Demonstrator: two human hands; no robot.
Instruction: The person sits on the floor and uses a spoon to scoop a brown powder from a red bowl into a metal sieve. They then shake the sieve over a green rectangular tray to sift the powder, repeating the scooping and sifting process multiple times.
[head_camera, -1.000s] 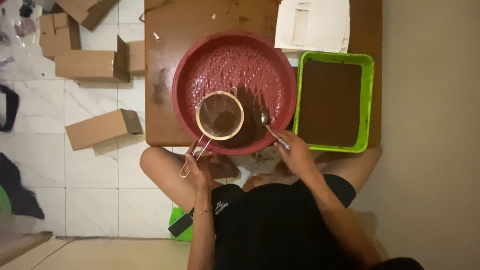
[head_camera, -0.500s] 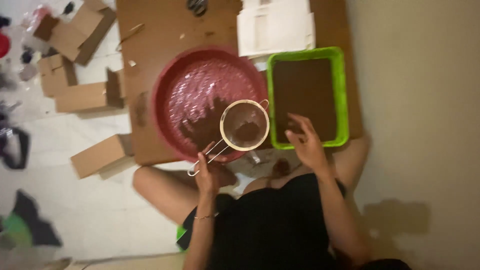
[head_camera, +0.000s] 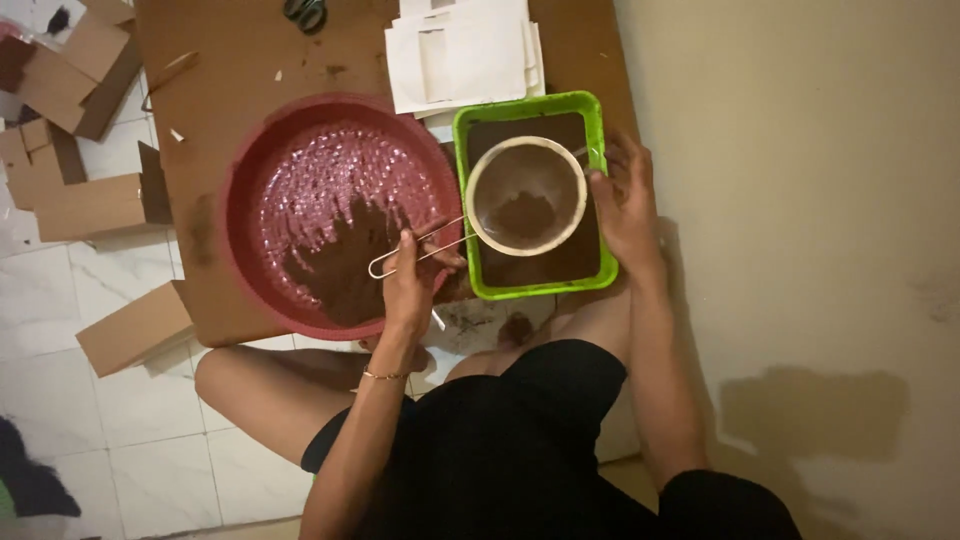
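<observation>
Brown cardboard sheet (head_camera: 250, 60) carried everything: a big red round basin (head_camera: 340, 215) toward its left, a green tray (head_camera: 528, 287) of dark powder at its right edge, white envelopes (head_camera: 460, 50) at the far edge. Over the tray hung a round sieve (head_camera: 525, 195), its wire handle (head_camera: 415, 257) running back leftward to the left hand (head_camera: 412, 285), which was closed on that handle. The right hand (head_camera: 625, 205), fingers loosely spread and holding nothing, lay against the sieve's right rim, nearer the mesh.

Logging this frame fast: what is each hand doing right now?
Left hand: closed on the sieve handle.
Right hand: open, resting against the green tray edge, holding nothing.
</observation>
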